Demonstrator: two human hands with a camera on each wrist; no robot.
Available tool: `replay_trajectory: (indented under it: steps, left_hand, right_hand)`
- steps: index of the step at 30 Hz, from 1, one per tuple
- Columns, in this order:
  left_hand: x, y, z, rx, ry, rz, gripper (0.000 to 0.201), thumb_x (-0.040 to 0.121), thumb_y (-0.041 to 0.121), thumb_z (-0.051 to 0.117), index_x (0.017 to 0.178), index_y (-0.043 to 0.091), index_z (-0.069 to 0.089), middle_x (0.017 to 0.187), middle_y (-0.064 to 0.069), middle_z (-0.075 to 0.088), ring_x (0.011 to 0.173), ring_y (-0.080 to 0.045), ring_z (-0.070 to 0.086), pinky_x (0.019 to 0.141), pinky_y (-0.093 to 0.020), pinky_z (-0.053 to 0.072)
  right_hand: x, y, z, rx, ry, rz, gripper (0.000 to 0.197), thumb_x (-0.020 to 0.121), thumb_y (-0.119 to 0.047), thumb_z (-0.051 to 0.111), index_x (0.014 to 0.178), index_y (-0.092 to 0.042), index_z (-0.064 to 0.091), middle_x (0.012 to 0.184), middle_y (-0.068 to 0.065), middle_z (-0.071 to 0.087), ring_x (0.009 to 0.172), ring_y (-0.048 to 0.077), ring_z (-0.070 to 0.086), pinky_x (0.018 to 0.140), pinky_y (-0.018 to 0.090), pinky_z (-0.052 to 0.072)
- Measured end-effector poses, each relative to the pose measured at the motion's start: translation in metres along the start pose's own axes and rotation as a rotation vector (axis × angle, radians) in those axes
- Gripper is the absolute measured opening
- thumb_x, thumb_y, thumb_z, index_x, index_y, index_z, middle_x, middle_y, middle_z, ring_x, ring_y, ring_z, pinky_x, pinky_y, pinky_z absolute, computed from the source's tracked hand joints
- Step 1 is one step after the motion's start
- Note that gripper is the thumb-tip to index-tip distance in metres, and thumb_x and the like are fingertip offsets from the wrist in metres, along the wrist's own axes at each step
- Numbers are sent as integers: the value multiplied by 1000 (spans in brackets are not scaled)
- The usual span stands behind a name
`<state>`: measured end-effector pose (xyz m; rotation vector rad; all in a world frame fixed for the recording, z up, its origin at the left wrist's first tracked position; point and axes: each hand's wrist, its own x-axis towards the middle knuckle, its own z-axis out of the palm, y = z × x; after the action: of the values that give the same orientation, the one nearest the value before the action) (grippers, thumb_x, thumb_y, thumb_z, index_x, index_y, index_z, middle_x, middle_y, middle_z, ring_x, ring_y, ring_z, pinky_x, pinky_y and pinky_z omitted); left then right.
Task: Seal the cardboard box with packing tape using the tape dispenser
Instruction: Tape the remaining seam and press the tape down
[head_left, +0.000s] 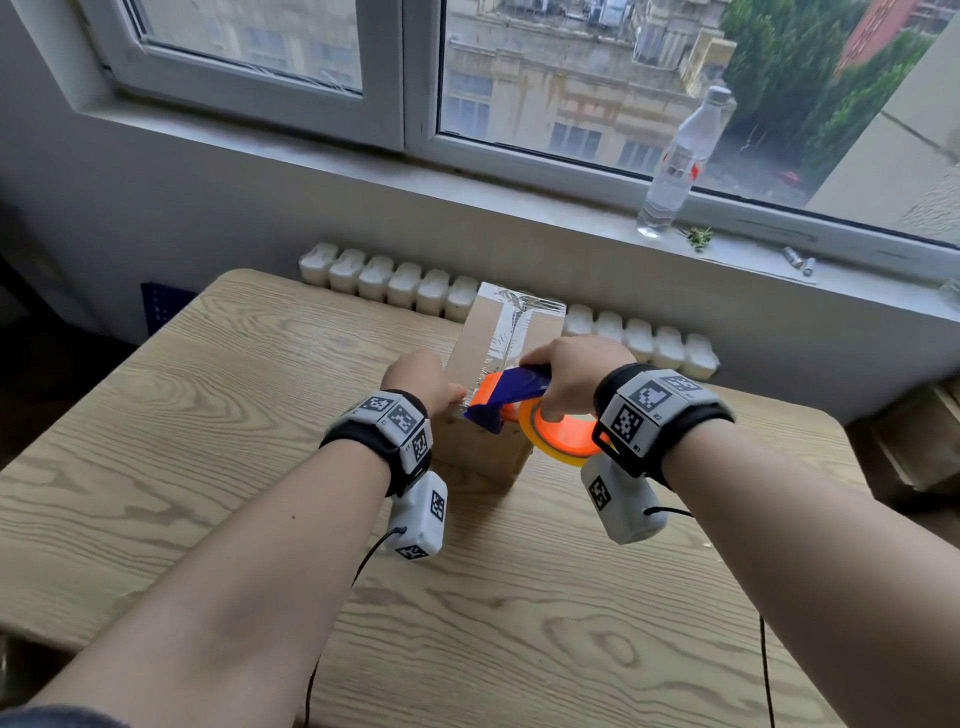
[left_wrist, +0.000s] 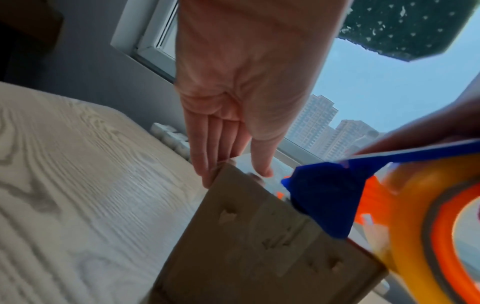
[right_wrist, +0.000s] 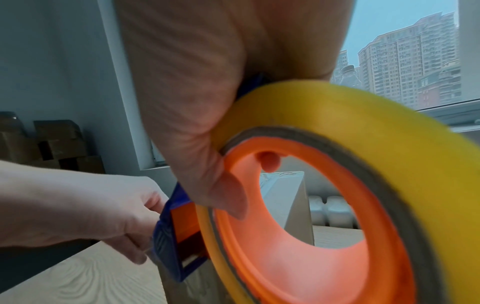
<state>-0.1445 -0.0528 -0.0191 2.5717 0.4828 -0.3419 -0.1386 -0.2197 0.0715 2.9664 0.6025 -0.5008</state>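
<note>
A long, narrow cardboard box (head_left: 475, 338) lies on the wooden table (head_left: 208, 415), with a strip of clear tape (head_left: 511, 322) running along its top. My right hand (head_left: 571, 374) grips the blue and orange tape dispenser (head_left: 511, 392) at the box's near end, where the blue head touches the top edge. The thumb hooks into the orange core of the yellow tape roll (right_wrist: 337, 113). My left hand (left_wrist: 233, 172) steadies the near left corner of the box (left_wrist: 259, 246). Its fingers lie straight against the left side and its thumb rests on the taped top, just beside the dispenser head (left_wrist: 322, 197).
A radiator (head_left: 405, 283) runs behind the table's far edge, under a windowsill carrying a clear water bottle (head_left: 680, 161). More cardboard boxes (right_wrist: 52, 144) are stacked against the left wall. Cardboard (head_left: 914, 441) lies on the floor at the right.
</note>
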Motion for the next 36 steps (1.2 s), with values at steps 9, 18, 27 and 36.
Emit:
replay_trajectory:
  steps: [9,18,27,36]
  left_hand:
    - [7,7,20,-77,-216,-225,74,97,55,31,151,11,7,152,-24,30,140,-38,31,113,-43,23]
    - [15,10,24,51,-168,-214,74,97,52,37,152,8,14,155,-22,25,144,-38,24,118,-43,18]
    - [15,15,27,23,-147,-225,69,97,44,44,147,1,22,151,-24,32,141,-38,30,116,-42,22]
    - [10,18,26,58,-159,-234,73,97,48,40,152,7,13,156,-23,19,145,-39,17,119,-45,13]
  right_hand:
    - [5,6,-4,32,-60,-50,47,62,-32,68,108,-35,62,93,-7,66,85,18,59,66,27,50]
    - [-15,29,0,169,-38,-79,63,61,-18,70,122,-33,59,98,-1,68,87,20,61,79,37,58]
    - [-44,75,2,171,-27,-43,82,62,-7,69,133,-44,49,97,-5,57,85,19,52,70,31,50]
    - [-36,69,11,131,-84,-44,85,61,-7,69,135,-42,47,97,-6,58,89,20,55,73,33,53]
